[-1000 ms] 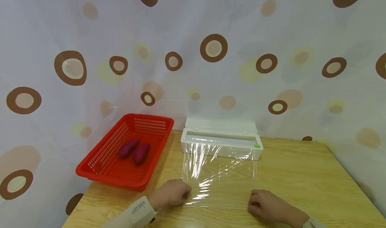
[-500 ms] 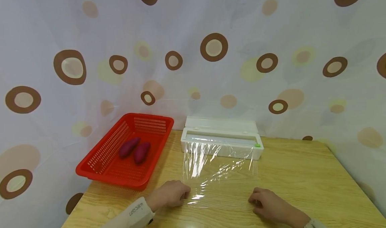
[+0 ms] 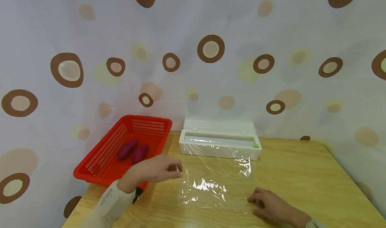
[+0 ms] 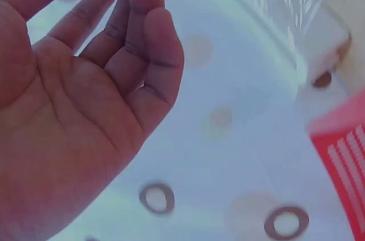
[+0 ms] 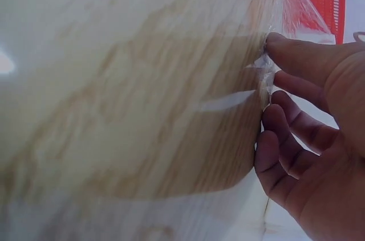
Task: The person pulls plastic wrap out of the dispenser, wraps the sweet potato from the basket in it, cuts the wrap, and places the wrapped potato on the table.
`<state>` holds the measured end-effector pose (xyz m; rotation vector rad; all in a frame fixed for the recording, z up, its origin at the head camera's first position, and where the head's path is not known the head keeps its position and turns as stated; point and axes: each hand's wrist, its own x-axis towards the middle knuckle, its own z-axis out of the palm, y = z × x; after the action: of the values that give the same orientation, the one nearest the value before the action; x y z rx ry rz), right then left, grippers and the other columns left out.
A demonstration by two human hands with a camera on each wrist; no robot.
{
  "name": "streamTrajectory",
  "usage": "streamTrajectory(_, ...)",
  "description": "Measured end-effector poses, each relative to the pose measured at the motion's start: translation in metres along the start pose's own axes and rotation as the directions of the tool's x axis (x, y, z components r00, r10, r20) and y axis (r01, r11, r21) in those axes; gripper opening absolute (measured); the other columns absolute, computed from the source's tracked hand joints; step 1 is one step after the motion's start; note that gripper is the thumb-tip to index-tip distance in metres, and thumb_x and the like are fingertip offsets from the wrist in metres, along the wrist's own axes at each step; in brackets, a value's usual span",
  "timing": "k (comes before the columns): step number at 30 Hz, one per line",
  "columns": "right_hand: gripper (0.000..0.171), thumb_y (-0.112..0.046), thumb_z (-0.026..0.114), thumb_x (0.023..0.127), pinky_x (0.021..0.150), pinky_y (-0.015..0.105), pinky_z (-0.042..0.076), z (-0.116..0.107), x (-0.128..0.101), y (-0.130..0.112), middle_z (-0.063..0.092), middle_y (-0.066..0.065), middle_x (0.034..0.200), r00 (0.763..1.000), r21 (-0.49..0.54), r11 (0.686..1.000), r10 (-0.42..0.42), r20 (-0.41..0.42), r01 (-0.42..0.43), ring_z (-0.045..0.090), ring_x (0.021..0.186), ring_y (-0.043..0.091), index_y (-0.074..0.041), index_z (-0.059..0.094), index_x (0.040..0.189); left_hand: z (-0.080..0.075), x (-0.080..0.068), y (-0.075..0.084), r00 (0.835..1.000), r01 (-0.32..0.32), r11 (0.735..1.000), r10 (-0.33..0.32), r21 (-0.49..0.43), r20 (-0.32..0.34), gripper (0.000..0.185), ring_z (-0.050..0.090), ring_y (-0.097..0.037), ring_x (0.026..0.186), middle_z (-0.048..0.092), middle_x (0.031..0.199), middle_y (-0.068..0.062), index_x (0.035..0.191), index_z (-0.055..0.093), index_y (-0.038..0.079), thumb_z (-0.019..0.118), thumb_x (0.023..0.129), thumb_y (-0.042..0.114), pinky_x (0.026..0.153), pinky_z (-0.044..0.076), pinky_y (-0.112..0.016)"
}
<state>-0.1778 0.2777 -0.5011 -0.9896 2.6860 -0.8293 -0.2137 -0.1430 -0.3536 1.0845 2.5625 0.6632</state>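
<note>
Film point(image 3: 205, 186): clear, glinting, drawn out from roll point(image 3: 218, 140) in white box point(image 3: 215, 151) toward near side of wooden table point(image 3: 301, 174); cannot tell whether touching the wood.
Right hand point(image 3: 272, 204): at near right corner of film; edge pinched between thumb and finger, slightly bunched there in right wrist view.
Left hand point(image 3: 155, 169): released; just beside left edge of film, overlapping basket corner in head view; fingers loosely bent, palm facing camera in left wrist view.
Box: at back of table, lid point(image 3: 218, 125) tilted back, green tab point(image 3: 255, 146) at right end.
Red basket point(image 3: 147, 127): left of box; two purple vegetables point(image 3: 140, 153) inside, side by side.
Backdrop point(image 3: 187, 27): pale, brown rings and spots.
</note>
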Motion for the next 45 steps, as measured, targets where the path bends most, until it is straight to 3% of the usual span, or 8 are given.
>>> streamTrajectory(3,0.030,-0.030,0.070,0.086,0.057,0.019,0.042,-0.001,0.001,0.002,0.047,-0.014,0.087,1.000,0.007,1.000,-0.019,-0.007,0.019,0.043,0.070,-0.002,-0.009,0.067,0.107,-0.030,-0.003,-0.019,0.993,0.071,0.997,-0.071,-0.010,-0.095,0.010,0.056,-0.010,0.078,0.062,0.086,0.009,0.099,0.064,0.018,0.059,0.094,0.025,0.072,0.048,-0.030)
streamTrajectory(9,0.030,-0.029,0.071,0.085,0.057,0.019,0.041,-0.002,0.001,0.001,0.047,-0.014,0.086,1.000,0.030,0.999,-0.016,0.001,0.016,0.043,0.070,-0.001,-0.008,0.067,0.105,-0.066,-0.003,-0.079,0.940,0.265,0.963,-0.271,-0.056,-0.209,0.019,0.056,-0.019,0.085,0.062,0.092,-0.001,0.106,0.062,0.011,0.065,0.088,0.015,0.078,0.049,-0.036)
streamTrajectory(15,0.030,-0.029,0.070,0.086,0.056,0.019,0.042,-0.002,0.000,-0.001,0.047,-0.014,0.085,1.000,0.058,0.998,-0.020,-0.006,0.021,0.043,0.070,-0.001,-0.007,0.067,0.107,-0.072,0.000,-0.122,0.919,0.356,0.930,-0.367,-0.096,-0.145,0.036,0.056,-0.029,0.094,0.061,0.104,-0.015,0.115,0.056,0.003,0.070,0.082,0.009,0.085,0.049,-0.044)
streamTrajectory(19,0.029,-0.028,0.070,0.086,0.056,0.018,0.042,0.000,0.000,0.002,0.047,-0.014,0.086,0.998,0.054,0.997,-0.052,-0.024,0.054,0.043,0.070,-0.002,-0.007,0.067,0.106,-0.065,0.005,-0.141,0.879,0.462,0.882,-0.469,-0.093,-0.086,0.044,0.054,-0.031,0.098,0.057,0.113,-0.018,0.122,0.055,0.007,0.071,0.081,0.009,0.088,0.046,-0.048)
streamTrajectory(23,0.029,-0.027,0.070,0.086,0.055,0.018,0.041,0.000,0.000,0.003,0.048,-0.014,0.086,0.998,0.059,0.996,-0.066,-0.025,0.067,0.043,0.069,-0.001,-0.007,0.067,0.106,-0.058,0.009,-0.154,0.843,0.533,0.839,-0.538,-0.105,-0.018,0.054,0.051,-0.034,0.103,0.052,0.122,-0.022,0.128,0.052,0.009,0.073,0.079,0.007,0.089,0.045,-0.051)
streamTrajectory(30,0.029,-0.028,0.069,0.086,0.055,0.018,0.040,-0.001,0.000,0.004,0.047,-0.015,0.086,0.999,0.066,0.996,-0.054,-0.007,0.054,0.042,0.068,-0.002,-0.007,0.066,0.107,-0.046,0.012,-0.170,0.821,0.570,0.820,-0.570,-0.054,0.011,0.067,0.045,-0.033,0.107,0.048,0.127,-0.018,0.136,0.046,0.007,0.073,0.076,0.005,0.094,0.040,-0.054)
streamTrajectory(38,0.030,-0.030,0.069,0.087,0.056,0.018,0.040,-0.001,-0.001,0.003,0.046,-0.015,0.085,0.999,0.061,0.997,-0.051,-0.010,0.051,0.042,0.068,-0.001,-0.009,0.066,0.107,-0.034,0.011,-0.178,0.768,0.637,0.757,-0.639,-0.147,0.042,0.072,0.044,-0.030,0.104,0.050,0.116,-0.011,0.138,0.044,0.009,0.073,0.073,0.000,0.090,0.044,-0.050)
streamTrajectory(45,0.029,-0.028,0.069,0.087,0.055,0.018,0.040,0.000,0.000,0.003,0.046,-0.014,0.086,0.998,0.049,0.997,-0.059,-0.016,0.060,0.041,0.068,-0.001,-0.008,0.066,0.107,-0.031,0.015,-0.178,0.795,0.606,0.791,-0.605,-0.085,0.042,0.063,0.045,-0.030,0.103,0.051,0.115,-0.013,0.134,0.048,0.007,0.072,0.076,0.002,0.092,0.041,-0.049)
